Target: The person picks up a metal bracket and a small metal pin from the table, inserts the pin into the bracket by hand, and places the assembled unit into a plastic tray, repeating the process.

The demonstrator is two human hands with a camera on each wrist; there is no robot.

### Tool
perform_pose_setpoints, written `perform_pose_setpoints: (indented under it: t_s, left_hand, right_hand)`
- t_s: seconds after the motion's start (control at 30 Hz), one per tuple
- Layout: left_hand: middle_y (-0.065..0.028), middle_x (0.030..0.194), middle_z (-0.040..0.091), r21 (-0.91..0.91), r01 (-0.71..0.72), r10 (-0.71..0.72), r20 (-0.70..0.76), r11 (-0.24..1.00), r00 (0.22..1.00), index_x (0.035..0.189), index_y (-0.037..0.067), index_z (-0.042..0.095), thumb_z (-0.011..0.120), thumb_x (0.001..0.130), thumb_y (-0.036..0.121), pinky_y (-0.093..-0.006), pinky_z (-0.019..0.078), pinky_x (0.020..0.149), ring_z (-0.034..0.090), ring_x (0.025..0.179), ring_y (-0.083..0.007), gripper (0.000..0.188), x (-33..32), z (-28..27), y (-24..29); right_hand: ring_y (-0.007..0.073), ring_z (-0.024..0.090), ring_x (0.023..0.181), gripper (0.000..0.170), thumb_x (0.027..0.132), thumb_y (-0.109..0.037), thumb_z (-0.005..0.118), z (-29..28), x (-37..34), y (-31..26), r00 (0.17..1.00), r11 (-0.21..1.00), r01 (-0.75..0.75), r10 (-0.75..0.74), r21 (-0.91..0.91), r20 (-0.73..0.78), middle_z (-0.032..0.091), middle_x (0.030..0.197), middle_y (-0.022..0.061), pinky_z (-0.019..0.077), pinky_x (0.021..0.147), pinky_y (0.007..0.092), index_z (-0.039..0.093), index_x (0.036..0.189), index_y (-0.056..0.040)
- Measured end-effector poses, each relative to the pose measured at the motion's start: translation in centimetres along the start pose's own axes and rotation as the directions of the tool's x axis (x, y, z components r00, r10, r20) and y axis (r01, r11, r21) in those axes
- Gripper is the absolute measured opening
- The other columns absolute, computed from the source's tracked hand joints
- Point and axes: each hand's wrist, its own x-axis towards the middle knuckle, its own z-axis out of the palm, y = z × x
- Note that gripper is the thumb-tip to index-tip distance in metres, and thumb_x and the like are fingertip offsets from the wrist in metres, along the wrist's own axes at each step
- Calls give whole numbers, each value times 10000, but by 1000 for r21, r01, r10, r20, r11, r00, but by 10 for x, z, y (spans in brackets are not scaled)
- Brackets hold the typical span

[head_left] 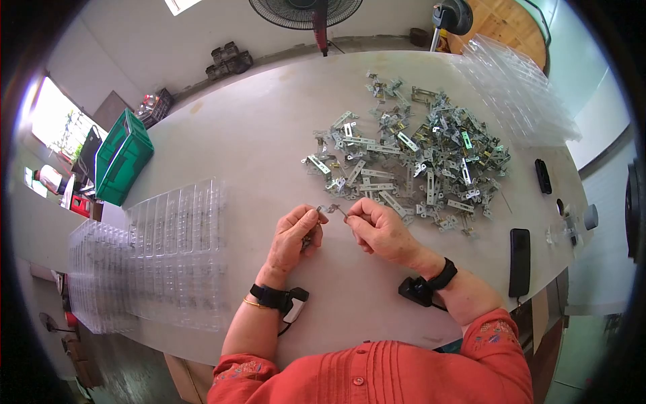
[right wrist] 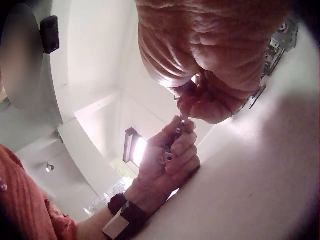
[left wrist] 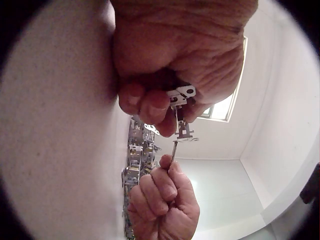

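Note:
In the head view my left hand point(head_left: 295, 237) and right hand point(head_left: 385, 232) face each other over the table, fingertips a short gap apart. My left hand grips a small stamped metal bracket point(left wrist: 185, 131), whose narrow end sticks out past the fingertips. A pale tab with a round hole shows between the curled fingers in the left wrist view; the palm hides the rest. My right hand pinches a thin metal rod point(left wrist: 174, 151), its tip right at the bracket's end. Beyond both hands lies a large heap of similar metal brackets point(head_left: 431, 185).
Clear plastic compartment trays point(head_left: 178, 252) stand at the left, and more clear plastic trays point(head_left: 518, 94) lie at the far right. A black phone point(head_left: 519, 262) and a small black object point(head_left: 542, 176) lie on the right. A green crate point(head_left: 124, 161) stands at the table's left edge.

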Motion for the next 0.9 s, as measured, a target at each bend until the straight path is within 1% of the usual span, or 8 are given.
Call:
perform_pose_setpoints:
  t_s: [0.2, 0.33, 0.4, 0.43, 0.5, 0.6, 0.8, 0.9]
  left_hand:
    - [7, 612, 539, 94, -2, -1, 40, 996, 999, 973, 45, 642, 546, 1027, 335, -208, 305, 458, 413, 490, -52, 310, -2, 4, 1]
    - [12, 626, 545, 117, 10, -14, 30, 993, 999, 969, 48, 653, 552, 1023, 324, -208, 309, 461, 421, 502, -49, 299, -2, 4, 1]
    - [13, 630, 546, 114, 11, -15, 40, 993, 999, 969, 47, 654, 552, 1023, 325, -208, 311, 462, 424, 504, -49, 302, -2, 4, 0]
    - [13, 634, 548, 111, 11, -16, 45, 994, 999, 969, 46, 654, 551, 1023, 327, -208, 313, 463, 426, 507, -50, 304, -3, 4, 0]
    - [15, 633, 545, 122, 7, -15, 59, 992, 998, 966, 45, 654, 551, 1023, 328, -207, 314, 464, 427, 508, -50, 306, -3, 3, 0]
    - [15, 631, 541, 136, 18, -29, 78, 991, 997, 961, 42, 652, 552, 1022, 333, -209, 316, 465, 429, 507, -49, 314, -5, 5, 2]
    - [16, 625, 534, 150, 43, -69, 168, 988, 983, 953, 34, 644, 566, 1014, 350, -220, 318, 466, 422, 495, -48, 331, -8, 5, 6]
    - [15, 621, 532, 183, 44, -84, 214, 982, 973, 958, 30, 641, 566, 1012, 356, -221, 319, 469, 422, 489, -50, 339, -9, 4, 5]
  right_hand:
    - [48, 514, 574, 129, 1023, -184, 548, 3, -1, 1, 999, 996, 20, -24, -91, -40, 569, 722, -21, 426, 492, 217, 549, 1047, -57]
    - [77, 549, 592, 170, 1015, -168, 548, 3, -1, -2, 996, 999, 3, -7, -55, -84, 602, 735, 1, 465, 531, 247, 545, 1107, -24]
    - [96, 563, 663, 179, 1047, -165, 479, -1, 4, 6, 998, 998, -39, 38, 40, 40, 593, 797, 17, 493, 596, 262, 527, 1165, -40]
    - [96, 563, 663, 179, 1047, -165, 479, -3, 5, 8, 999, 998, -39, 37, 40, 38, 593, 797, 17, 493, 596, 262, 527, 1165, -40]
    - [108, 577, 691, 197, 1053, -166, 452, -4, 6, 10, 989, 975, -80, 52, 207, 138, 602, 820, 28, 502, 618, 277, 531, 1179, -37]
    - [113, 589, 692, 189, 1043, -188, 476, -7, 6, 5, 980, 927, -171, 124, 334, 157, 610, 827, 25, 500, 615, 275, 544, 1144, -44]
    - [97, 586, 695, 161, 1014, -221, 548, -8, 5, -2, 986, 992, -118, 111, 49, 128, 606, 815, 18, 483, 599, 254, 574, 1042, -64]
    - [82, 580, 724, 154, 1007, -219, 569, -8, 5, 1, 992, 996, -87, 88, -10, 85, 606, 841, 7, 483, 603, 245, 580, 1016, -66]
